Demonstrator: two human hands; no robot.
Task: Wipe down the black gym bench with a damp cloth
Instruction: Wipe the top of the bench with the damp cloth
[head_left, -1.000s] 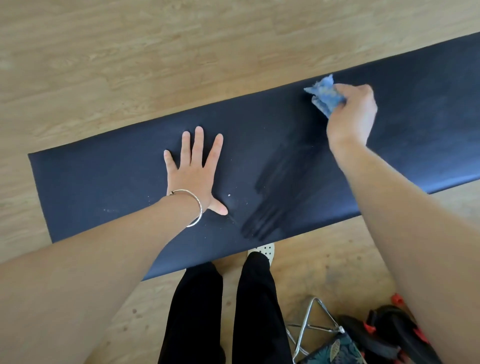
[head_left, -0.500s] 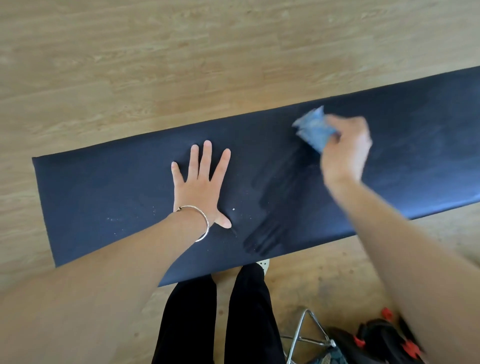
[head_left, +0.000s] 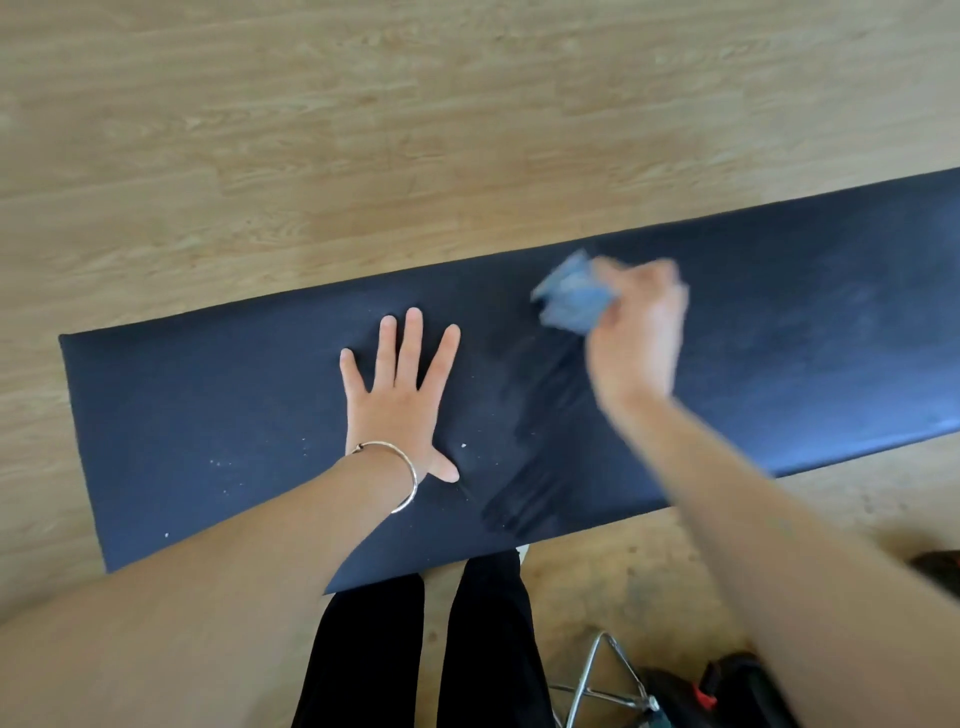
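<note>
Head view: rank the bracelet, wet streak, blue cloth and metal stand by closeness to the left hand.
1. bracelet, on the left hand's wrist.
2. wet streak, just right of its thumb.
3. blue cloth, farther right, in the right hand's grip.
4. metal stand, far down at the view's bottom edge.

One head-worn camera looks steeply down, close over the surface (head_left: 208, 415), floor (head_left: 363, 130) beyond, legs (head_left: 415, 649) below.

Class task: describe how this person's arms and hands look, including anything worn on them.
The left arm and right arm are bare, with no sleeves or gloves. A thin round metal bangle circles the left wrist. The left hand shows no rings. The right hand is blurred; nothing worn can be made out there.
</note>
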